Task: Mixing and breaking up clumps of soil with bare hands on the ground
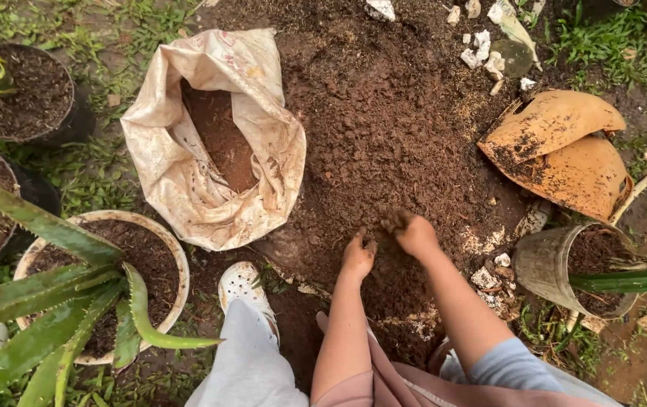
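Both our hands are down in the big soil pile (391,143) on the ground: left hand (357,256) fingers curled into the dirt, right hand (414,232) cupped loosely over a clump, though we cannot tell how much either has hold of. The sack (188,173) far left lies open, part full, while the white pot (176,260) with the aloe near left looks filled. The small pot (546,264) at right holds soil, and the broken clay pot (564,154) lies unused, so mixing looks midway.

soil heap (383,128) ahead open | sack (210,136) blocks left | broken pots (564,151) block right
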